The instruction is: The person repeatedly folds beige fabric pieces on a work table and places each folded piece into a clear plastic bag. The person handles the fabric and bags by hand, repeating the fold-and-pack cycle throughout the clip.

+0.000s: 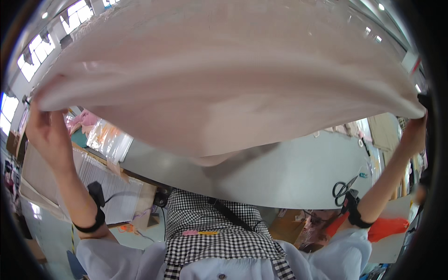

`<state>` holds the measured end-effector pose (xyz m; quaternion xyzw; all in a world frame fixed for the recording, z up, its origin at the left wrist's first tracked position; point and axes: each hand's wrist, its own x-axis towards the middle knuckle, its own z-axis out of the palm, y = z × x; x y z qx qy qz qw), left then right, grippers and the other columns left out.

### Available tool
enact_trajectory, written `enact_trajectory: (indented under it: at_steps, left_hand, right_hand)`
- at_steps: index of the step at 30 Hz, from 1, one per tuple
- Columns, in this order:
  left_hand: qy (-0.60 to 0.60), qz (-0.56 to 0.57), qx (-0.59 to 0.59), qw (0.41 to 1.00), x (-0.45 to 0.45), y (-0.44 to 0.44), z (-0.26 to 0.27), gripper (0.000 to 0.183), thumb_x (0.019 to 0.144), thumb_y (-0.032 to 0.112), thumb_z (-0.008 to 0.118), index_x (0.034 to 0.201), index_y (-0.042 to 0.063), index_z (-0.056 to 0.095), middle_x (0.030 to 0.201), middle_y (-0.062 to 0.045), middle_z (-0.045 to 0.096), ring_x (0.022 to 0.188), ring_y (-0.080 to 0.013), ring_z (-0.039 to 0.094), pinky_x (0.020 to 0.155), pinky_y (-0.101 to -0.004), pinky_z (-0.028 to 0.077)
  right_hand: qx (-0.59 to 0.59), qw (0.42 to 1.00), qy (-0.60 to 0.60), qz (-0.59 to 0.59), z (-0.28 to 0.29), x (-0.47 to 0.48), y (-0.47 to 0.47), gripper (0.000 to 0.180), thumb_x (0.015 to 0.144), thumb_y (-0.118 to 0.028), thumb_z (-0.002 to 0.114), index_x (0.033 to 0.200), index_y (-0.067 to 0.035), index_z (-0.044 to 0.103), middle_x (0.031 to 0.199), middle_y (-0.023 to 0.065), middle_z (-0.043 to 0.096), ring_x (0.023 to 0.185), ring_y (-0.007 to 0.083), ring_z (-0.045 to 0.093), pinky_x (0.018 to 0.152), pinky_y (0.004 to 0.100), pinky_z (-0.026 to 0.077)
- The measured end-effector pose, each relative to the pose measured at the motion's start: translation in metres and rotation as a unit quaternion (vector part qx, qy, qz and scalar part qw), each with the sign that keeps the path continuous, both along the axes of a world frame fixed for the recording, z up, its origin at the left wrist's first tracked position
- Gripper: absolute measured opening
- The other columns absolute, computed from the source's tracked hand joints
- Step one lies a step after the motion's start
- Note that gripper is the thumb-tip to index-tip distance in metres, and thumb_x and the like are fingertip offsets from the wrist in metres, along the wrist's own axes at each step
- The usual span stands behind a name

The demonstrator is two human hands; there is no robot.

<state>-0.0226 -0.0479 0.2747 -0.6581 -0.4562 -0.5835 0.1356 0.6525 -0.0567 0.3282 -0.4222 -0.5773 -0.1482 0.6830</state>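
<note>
A wide sheet of pale pink-beige fabric [224, 80] is stretched in the air between my raised hands, over a grey work table [297, 178]. My left hand [50, 129] grips one end at the far left, its fingertips partly behind the cloth. At the far right edge, my right hand [416, 127] holds the opposite end, mostly cut off by the dark picture rim. The cloth's lower edge sags in the middle and hangs close to the tabletop; whether it touches is unclear. Its upper part looks shiny and is blurred.
Black-handled scissors [344, 189] lie near the table's right front edge. Clear plastic packets [108, 140] rest at the left, above a stack of white sheets [108, 189] in a box. Folded beige cloth [383, 131] lies at the right. A red-orange bag-like item [388, 229] is below.
</note>
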Motion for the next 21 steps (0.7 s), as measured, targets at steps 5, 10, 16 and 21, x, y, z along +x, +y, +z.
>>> enact_trajectory:
  at_steps: [5, 10, 16, 21]
  left_hand:
    - [0.320, 0.100, -0.395, 0.855, 0.034, 0.147, 0.038, 0.036, 0.091, 0.029, 0.045, 0.096, -0.002, 0.064, 0.083, -0.017, 0.065, 0.083, -0.0313, 0.064, 0.074, -0.0392, 0.048]
    - [0.353, 0.183, -0.093, 0.913, -0.013, 0.217, 0.110, 0.040, 0.097, 0.033, 0.038, 0.118, 0.004, 0.056, 0.111, -0.019, 0.062, 0.104, -0.0353, 0.059, 0.092, -0.0393, 0.044]
    - [0.306, 0.168, -0.023, 0.937, -0.031, 0.151, 0.135, 0.038, 0.099, 0.023, 0.040, 0.131, 0.007, 0.050, 0.130, -0.011, 0.055, 0.118, -0.0226, 0.055, 0.097, -0.0309, 0.043]
    - [0.249, -0.046, -0.132, 0.958, -0.011, 0.090, 0.058, 0.041, 0.089, -0.007, 0.039, 0.126, 0.003, 0.053, 0.133, -0.011, 0.052, 0.116, -0.0246, 0.057, 0.100, -0.0341, 0.045]
  right_hand:
    - [-0.446, 0.851, 0.175, 0.216, -0.055, -0.045, 0.130, 0.031, 0.098, -0.018, 0.049, 0.122, -0.001, 0.056, 0.102, 0.0085, 0.065, 0.086, 0.0202, 0.066, 0.080, 0.0324, 0.054]
    - [-0.072, 0.952, 0.177, 0.240, 0.013, -0.069, 0.156, 0.034, 0.099, -0.020, 0.047, 0.127, -0.004, 0.054, 0.110, 0.0097, 0.063, 0.093, 0.0173, 0.064, 0.084, 0.0308, 0.051]
    - [-0.003, 0.991, 0.000, 0.135, 0.036, -0.067, 0.087, 0.031, 0.098, -0.026, 0.046, 0.117, -0.003, 0.055, 0.113, 0.0116, 0.061, 0.093, 0.0205, 0.063, 0.083, 0.0312, 0.049]
    - [-0.142, 0.970, 0.125, 0.150, -0.029, -0.057, 0.042, 0.033, 0.100, -0.018, 0.046, 0.126, -0.002, 0.056, 0.120, 0.0104, 0.059, 0.100, 0.0159, 0.063, 0.088, 0.0301, 0.051]
